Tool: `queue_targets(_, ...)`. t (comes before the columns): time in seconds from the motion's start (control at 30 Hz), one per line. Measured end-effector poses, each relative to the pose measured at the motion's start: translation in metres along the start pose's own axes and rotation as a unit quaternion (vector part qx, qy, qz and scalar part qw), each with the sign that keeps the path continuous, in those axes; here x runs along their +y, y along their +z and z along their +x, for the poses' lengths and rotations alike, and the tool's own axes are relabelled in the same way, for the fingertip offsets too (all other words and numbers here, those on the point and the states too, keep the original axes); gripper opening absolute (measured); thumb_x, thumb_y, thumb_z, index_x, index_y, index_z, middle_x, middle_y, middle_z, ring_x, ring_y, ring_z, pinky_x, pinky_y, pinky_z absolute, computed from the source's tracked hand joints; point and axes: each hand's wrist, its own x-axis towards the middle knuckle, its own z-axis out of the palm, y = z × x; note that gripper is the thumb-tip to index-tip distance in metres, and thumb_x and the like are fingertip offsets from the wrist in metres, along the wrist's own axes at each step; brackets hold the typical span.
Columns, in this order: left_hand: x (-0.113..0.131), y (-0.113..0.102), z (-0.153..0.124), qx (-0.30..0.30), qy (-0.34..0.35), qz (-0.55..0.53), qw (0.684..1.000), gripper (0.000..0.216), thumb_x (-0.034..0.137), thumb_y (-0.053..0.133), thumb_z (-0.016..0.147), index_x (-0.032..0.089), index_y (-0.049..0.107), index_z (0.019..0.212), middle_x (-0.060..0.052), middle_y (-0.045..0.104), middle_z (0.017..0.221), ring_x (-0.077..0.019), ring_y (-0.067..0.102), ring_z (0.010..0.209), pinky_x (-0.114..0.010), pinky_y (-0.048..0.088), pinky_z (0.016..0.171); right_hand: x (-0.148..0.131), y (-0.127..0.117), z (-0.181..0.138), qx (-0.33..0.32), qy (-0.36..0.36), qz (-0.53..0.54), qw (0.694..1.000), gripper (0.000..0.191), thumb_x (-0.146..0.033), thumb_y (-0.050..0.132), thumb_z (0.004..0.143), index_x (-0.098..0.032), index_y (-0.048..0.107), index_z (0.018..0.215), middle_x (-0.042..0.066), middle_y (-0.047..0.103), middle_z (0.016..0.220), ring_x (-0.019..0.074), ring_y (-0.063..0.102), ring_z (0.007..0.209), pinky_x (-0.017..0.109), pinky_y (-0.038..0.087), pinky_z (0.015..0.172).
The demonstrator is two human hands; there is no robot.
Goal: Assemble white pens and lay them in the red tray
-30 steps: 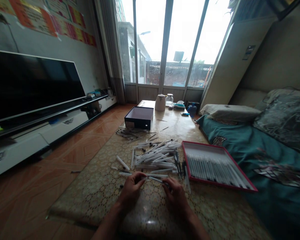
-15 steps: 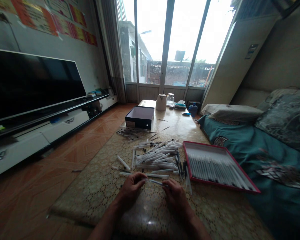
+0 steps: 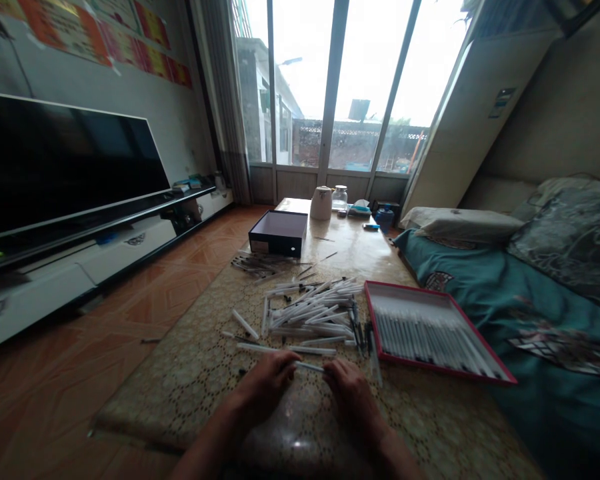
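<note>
Between my two hands a slim pen [image 3: 310, 367] lies level, just above the near part of the table. My left hand [image 3: 275, 375] is closed on its left end, and my right hand [image 3: 347, 383] pinches the right end; the fingers hide both ends. Just beyond them spreads a loose pile of white pen barrels [image 3: 313, 310], with dark caps and thin refills among them. To the right, a shallow red-rimmed box lid [image 3: 443, 297] holds a row of pens [image 3: 425, 337] with dark refills inside.
A dark open box [image 3: 277, 248] stands farther back, with thin refills [image 3: 255, 265] scattered before it. Toward the table's far end are a kettle [image 3: 321, 203], a glass jar [image 3: 339, 199] and a tissue pack [image 3: 360, 207]. A teal-covered sofa [image 3: 460, 273] runs along the right.
My left hand has shifted slightly right along the pen, and its fingers have curled further over the end. Less of the pen shows between the hands. The view has tilted a little.
</note>
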Motion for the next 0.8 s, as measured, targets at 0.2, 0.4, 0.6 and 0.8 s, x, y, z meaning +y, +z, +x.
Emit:
queue_targets(0.2,-0.008,0.004,0.006,-0.033,0.047,0.087,0.995,0.015,0.019,0.050,0.077,0.020,0.062,0.069,-0.002,0.061,0.070,-0.0134,0.049,0.061,-0.023,0.038,0.059,-0.001,-0.013,0.003,-0.028,-0.059,-0.094,0.993,0.011,-0.017,0.048,0.086,-0.021,0.056,0.082,0.002,0.059,0.076,0.0176,0.052,0.073,0.027,0.035,0.066)
queue_targets(0.4,-0.013,0.014,0.000,-0.051,0.081,0.195,0.976,0.013,0.010,0.046,0.075,0.020,0.051,0.070,-0.001,0.055,0.073,-0.0122,0.046,0.061,-0.022,0.034,0.056,0.008,-0.012,0.005,-0.072,-0.047,-0.070,0.994,0.011,-0.016,0.050,0.084,-0.020,0.058,0.078,0.001,0.062,0.074,0.0160,0.055,0.072,0.026,0.032,0.069)
queue_targets(0.6,-0.012,0.013,-0.004,-0.063,0.104,0.268,0.956,0.016,0.004,0.044,0.074,0.020,0.048,0.074,0.000,0.054,0.074,-0.0122,0.046,0.062,-0.022,0.034,0.055,0.012,-0.014,0.015,-0.161,0.050,0.070,0.983,0.023,-0.024,0.047,0.085,-0.017,0.060,0.068,-0.001,0.061,0.064,0.0114,0.052,0.061,0.022,0.031,0.060)
queue_targets(0.8,-0.006,0.018,-0.005,-0.037,0.102,0.257,0.960,0.024,0.000,0.041,0.071,0.019,0.053,0.076,-0.003,0.057,0.075,-0.0144,0.051,0.064,-0.023,0.039,0.058,0.010,-0.025,0.029,-0.200,0.089,0.172,0.961,0.026,-0.026,0.047,0.083,-0.015,0.063,0.066,-0.002,0.057,0.059,0.0100,0.049,0.058,0.018,0.031,0.054)
